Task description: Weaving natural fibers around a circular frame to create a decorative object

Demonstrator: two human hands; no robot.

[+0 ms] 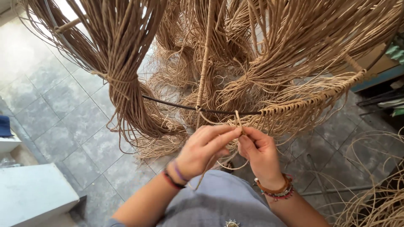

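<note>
Landmark: a dark metal hoop [176, 104] that runs across the middle of the view; every place below is told from it.
Left hand [202, 151]: just below the hoop, fingers curled shut, thumb and forefinger pinching a tan cord strand [238, 120].
Right hand [259, 151]: just below the hoop and touching the left hand, fingers closed on the same strand.
Cord strand: it stands up from between the two hands and reaches the hoop, where the bare rim meets the wrapped part.
Wrapped section [311, 98]: one stretch of hoop to the right of the hands, covered in knotted cord, rising toward the upper right.
Tied bundles [126, 101]: at least three thick hanks of tan cord hang above and behind the hoop, the biggest on the left, bound at its middle.
Loose cord [374, 201]: one tangled heap lies below the hoop at far right.
Bracelets: two on the left wrist [174, 176], several beaded ones on the right wrist [275, 190].
Box [29, 193]: one plain pale block stands on the grey tiled floor [63, 109], well below the hoop at far left; no label shows.
</note>
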